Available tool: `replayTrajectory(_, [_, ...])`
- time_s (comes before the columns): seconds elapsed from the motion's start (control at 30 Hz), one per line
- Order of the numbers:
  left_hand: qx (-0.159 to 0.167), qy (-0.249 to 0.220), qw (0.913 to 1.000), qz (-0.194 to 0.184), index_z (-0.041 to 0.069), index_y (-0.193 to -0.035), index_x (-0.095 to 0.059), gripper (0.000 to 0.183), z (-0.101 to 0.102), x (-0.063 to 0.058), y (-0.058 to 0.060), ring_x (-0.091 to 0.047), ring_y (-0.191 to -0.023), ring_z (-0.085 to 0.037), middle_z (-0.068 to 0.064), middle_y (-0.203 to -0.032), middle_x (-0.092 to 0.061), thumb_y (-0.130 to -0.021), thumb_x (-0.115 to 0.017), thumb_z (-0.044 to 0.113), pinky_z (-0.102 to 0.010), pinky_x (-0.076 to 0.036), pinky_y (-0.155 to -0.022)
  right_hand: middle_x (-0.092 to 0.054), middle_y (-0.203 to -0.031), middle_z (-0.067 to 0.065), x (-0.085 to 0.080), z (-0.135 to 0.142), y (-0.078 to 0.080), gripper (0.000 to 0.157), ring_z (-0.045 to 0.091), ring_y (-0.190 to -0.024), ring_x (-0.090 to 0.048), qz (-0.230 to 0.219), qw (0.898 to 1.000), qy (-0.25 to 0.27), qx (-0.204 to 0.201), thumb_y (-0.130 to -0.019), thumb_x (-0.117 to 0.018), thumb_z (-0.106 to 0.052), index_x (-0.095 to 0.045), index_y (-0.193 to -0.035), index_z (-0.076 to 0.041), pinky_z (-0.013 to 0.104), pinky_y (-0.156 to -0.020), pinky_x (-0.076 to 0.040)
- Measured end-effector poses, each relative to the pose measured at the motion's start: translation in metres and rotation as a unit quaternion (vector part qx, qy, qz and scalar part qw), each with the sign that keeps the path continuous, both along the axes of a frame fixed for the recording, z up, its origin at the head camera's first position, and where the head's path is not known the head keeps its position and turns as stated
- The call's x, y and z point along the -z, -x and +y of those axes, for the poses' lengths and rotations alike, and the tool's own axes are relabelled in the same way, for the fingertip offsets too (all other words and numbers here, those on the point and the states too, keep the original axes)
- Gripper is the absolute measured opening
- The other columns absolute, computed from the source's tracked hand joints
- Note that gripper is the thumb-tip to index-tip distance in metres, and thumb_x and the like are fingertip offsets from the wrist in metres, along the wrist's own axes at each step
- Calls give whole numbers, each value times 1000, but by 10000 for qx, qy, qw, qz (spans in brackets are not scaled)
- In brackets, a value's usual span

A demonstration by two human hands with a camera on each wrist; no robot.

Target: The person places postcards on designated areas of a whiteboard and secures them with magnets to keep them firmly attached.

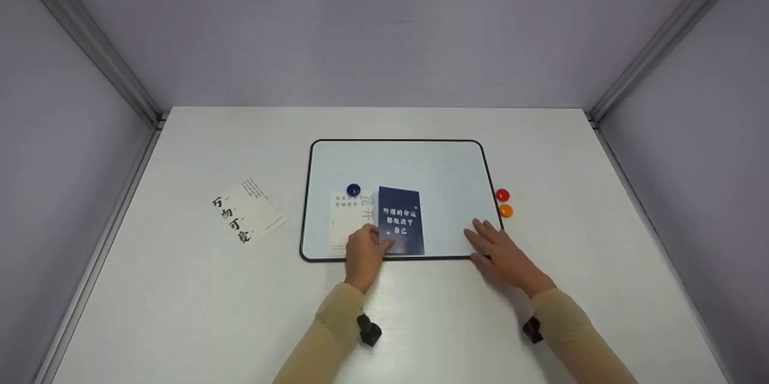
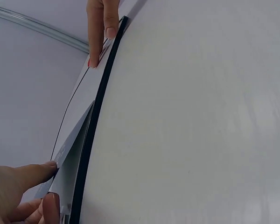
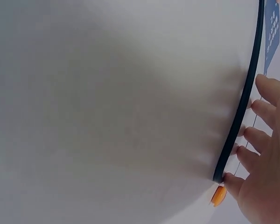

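Observation:
My left hand (image 1: 364, 252) pinches the left edge of a dark blue card (image 1: 399, 207) with white lettering, thumb on top and fingers beneath. In the left wrist view the blue card (image 2: 70, 140) is tilted, its left side raised off the whiteboard. The whiteboard (image 1: 444, 170) has a black rim and lies flat on the table. A white card (image 1: 345, 222) with grey lettering lies on its left part, partly covered by my left hand, and a dark blue round magnet (image 1: 354, 190) sits at its top edge. My right hand (image 1: 501, 255) rests with fingers spread on the board's lower right corner.
A red round magnet (image 1: 503, 195) and an orange one (image 1: 506, 211) lie on the white table (image 1: 432, 324) just right of the board. Another white card (image 1: 249, 211) with black lettering lies askew at the left. Grey walls enclose the table at the back and sides.

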State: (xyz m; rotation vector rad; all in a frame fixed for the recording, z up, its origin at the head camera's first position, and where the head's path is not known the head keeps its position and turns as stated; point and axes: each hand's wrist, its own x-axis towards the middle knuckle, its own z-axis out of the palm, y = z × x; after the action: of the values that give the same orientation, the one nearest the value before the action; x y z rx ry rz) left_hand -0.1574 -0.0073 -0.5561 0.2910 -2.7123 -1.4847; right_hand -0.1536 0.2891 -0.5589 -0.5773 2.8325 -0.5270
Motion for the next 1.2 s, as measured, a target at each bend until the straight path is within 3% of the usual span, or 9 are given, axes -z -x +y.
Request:
replayTrajectory(0.17, [-34, 136, 9999, -63, -2, -99, -68, 33, 0, 0, -1, -60, -73, -17, -9, -83, -66, -76, -81, 18, -30, -50, -64, -26, -161, 13, 1, 1, -1, 54, 37, -150, -20, -22, 10000, 17, 15, -100, -49, -32, -34, -150, -17, 60, -122, -17])
replayTrajectory(0.43, [30, 787, 9966, 234, 1, -103, -66, 37, 2, 3, -4, -63, -77, -18, -9, -87, -67, -78, -79, 24, -32, -53, -68, -27, -160, 14, 0, -1, -3, 52, 38, -149, -22, 148, 9999, 39, -6, -101, -47, -32, -36, -149, -16, 61, -121, -19])
replayTrajectory(0.83, [32, 1042, 9945, 125, 1, -105, -64, 34, 5, 2, -5, -65, -79, -19, -9, -90, -68, -80, -77, 21, -32, -54, -67, -25, -160, 14, -2, -6, -3, 56, 37, -150, -20, 67, 9997, -244, 24, -100, -47, -38, -34, -150, -17, 60, -122, -17])
replayTrajectory(1.2, [66, 1249, 9904, 586, 2, -101, -67, 20, 0, 1, -5, -68, -80, -21, -10, -92, -69, -87, -70, 15, -35, -57, -68, -22, -161, 14, -1, -6, -3, 60, 39, -150, -19, -10, 9996, -269, 29, -97, -51, -37, -32, -150, -15, 62, -121, -16])
